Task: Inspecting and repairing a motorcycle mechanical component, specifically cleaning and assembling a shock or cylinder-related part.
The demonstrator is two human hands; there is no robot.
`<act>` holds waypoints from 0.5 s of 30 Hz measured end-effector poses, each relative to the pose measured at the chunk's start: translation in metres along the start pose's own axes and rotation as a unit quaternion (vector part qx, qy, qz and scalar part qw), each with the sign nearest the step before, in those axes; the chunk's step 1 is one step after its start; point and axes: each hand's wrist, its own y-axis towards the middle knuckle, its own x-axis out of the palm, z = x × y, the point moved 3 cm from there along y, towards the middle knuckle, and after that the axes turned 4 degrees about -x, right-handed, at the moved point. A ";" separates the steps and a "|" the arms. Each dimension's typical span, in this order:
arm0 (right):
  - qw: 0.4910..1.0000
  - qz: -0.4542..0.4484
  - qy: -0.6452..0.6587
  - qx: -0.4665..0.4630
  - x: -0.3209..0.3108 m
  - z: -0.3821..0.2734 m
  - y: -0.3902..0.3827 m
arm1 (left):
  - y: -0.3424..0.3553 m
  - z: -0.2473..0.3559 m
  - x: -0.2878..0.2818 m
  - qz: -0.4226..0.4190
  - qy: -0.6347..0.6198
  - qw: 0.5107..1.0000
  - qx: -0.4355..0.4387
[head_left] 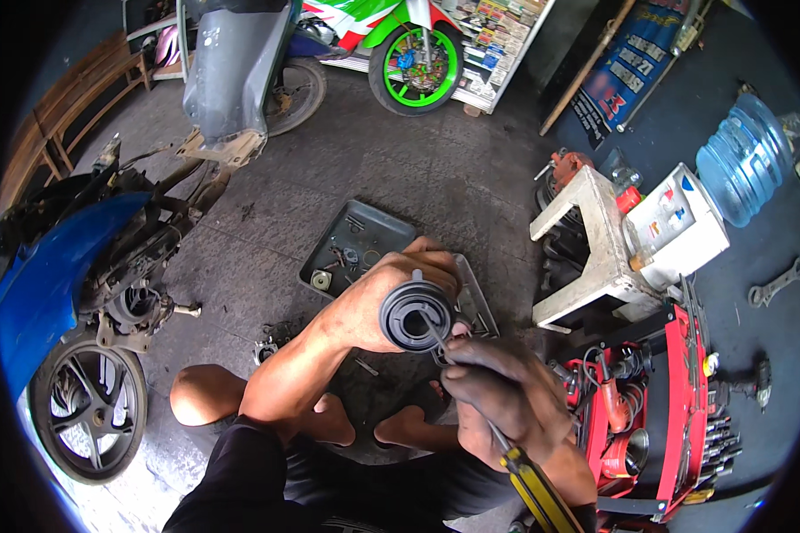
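Observation:
My left hand (378, 298) is closed around a dark cylindrical part with a ringed, hollow end (405, 316) facing up toward me. My right hand (507, 400), blackened on the fingers, grips a screwdriver with a yellow and black handle (538, 493), its thin shaft reaching into that ringed opening. Beyond my hands, a grey tray (351, 222) on the floor holds small metal parts, and a second metal tray (476, 298) is partly hidden behind the left hand. Loose parts (267, 348) lie on the floor beside my left forearm.
A partly dismantled blue motorbike (62, 266) stands left; other motorbikes (415, 62) are at the back. A worn white stool (560, 240), water dispenser (684, 231) and red tool cart (684, 391) are on the right. A wooden bench (71, 115) stands far left.

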 end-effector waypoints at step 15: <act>0.998 -0.005 -0.042 0.056 0.009 -0.001 -0.003 | -0.001 0.000 0.007 0.010 -0.021 1.000 -0.004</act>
